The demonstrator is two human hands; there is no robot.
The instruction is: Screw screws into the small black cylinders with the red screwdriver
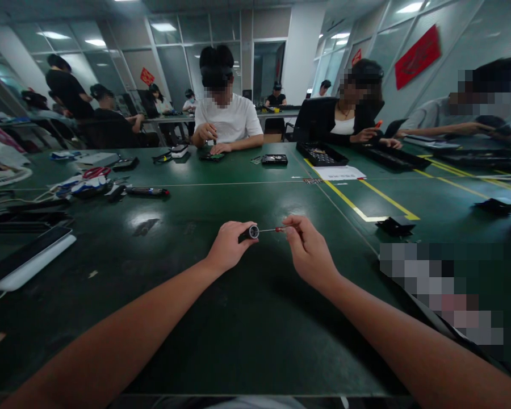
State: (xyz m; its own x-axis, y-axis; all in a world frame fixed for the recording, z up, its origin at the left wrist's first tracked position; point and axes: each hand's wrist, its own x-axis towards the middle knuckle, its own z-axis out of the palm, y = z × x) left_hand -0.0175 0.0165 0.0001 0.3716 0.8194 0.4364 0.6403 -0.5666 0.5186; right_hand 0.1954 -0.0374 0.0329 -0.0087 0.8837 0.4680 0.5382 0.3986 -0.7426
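Above the middle of the green table, my left hand (230, 245) is closed round a small black cylinder (252, 232); its round, metal-ringed end shows and the rest is hidden in my fingers. My right hand (309, 250) pinches a small screwdriver (280, 229) by its red handle. The thin metal shaft points left, and its tip meets or lies very close to the side of the cylinder's ringed end. Whether the two touch I cannot tell.
A black pen-like tool (147, 192) lies beyond my left hand, near cables and red-handled scissors (97, 172). A black-and-white device (29, 258) sits at left, small black parts (395, 226) at right. Across the green table (221, 335), a person in white (234, 122) works near a black tray (321, 154).
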